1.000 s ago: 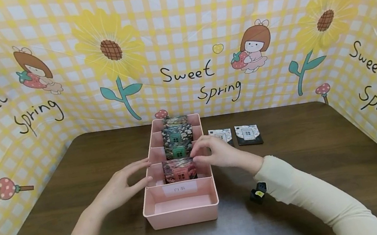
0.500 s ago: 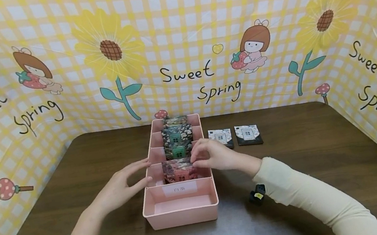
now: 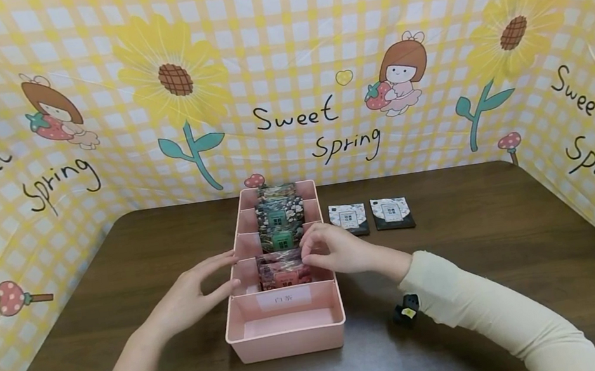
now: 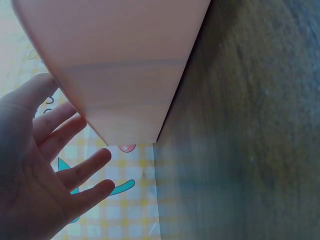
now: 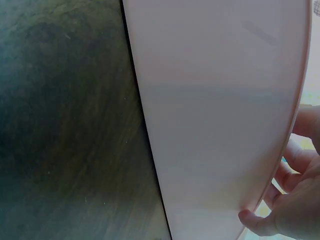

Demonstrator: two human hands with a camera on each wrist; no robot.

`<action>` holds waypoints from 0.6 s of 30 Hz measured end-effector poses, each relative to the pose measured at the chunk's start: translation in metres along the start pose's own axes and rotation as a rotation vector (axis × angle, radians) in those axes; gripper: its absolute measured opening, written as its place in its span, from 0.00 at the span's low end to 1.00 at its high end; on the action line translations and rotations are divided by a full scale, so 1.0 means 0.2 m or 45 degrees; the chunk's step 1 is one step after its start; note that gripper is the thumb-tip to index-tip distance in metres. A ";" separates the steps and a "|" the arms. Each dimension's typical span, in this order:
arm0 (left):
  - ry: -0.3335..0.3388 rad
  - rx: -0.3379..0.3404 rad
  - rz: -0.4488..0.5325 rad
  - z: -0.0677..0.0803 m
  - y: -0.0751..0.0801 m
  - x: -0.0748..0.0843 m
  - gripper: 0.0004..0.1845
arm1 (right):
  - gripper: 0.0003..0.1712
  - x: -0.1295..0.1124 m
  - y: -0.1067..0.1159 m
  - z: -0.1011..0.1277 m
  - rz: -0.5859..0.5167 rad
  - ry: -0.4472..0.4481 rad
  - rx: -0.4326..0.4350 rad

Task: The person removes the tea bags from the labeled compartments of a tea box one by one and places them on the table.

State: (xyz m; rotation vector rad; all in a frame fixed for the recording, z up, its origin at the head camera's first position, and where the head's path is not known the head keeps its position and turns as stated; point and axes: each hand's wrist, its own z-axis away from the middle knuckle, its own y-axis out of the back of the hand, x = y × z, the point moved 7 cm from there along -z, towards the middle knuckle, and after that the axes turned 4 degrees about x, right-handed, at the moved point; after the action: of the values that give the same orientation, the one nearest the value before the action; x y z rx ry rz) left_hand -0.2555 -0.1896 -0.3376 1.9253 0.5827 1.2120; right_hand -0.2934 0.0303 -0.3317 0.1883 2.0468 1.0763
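The pink box (image 3: 286, 325) sits mid-table (image 3: 516, 255), its divided slots holding packets. The left hand (image 3: 193, 297), fingers straight and spread, rests against its left wall. The right hand (image 3: 336, 250) pinches the pink packet (image 3: 283, 271) in the second slot from the front.

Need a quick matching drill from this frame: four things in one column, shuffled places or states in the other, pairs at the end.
Things:
1. left hand
2. right hand
3. two dark packets
4. nearest compartment of the pink organizer

Places or states:
A. flat on the table, right of the organizer
B. holds no packets, white label on its back wall
C. fingers straight against the organizer's left wall
D. pinching the pink packet in the second compartment

Pairs: 1-C, 2-D, 3-A, 4-B
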 end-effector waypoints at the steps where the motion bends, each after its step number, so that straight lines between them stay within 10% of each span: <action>1: -0.001 -0.001 0.000 0.00 0.00 0.00 0.25 | 0.03 0.00 0.00 0.00 0.004 0.004 0.003; 18: 0.001 -0.007 0.004 0.00 0.00 0.01 0.25 | 0.04 -0.03 0.11 0.02 -0.110 -0.021 0.099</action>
State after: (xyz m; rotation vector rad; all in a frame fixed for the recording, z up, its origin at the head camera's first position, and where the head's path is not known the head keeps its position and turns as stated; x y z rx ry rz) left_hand -0.2549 -0.1887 -0.3366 1.9222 0.5768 1.2147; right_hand -0.2917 0.0429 -0.3131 0.1462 2.0647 0.9404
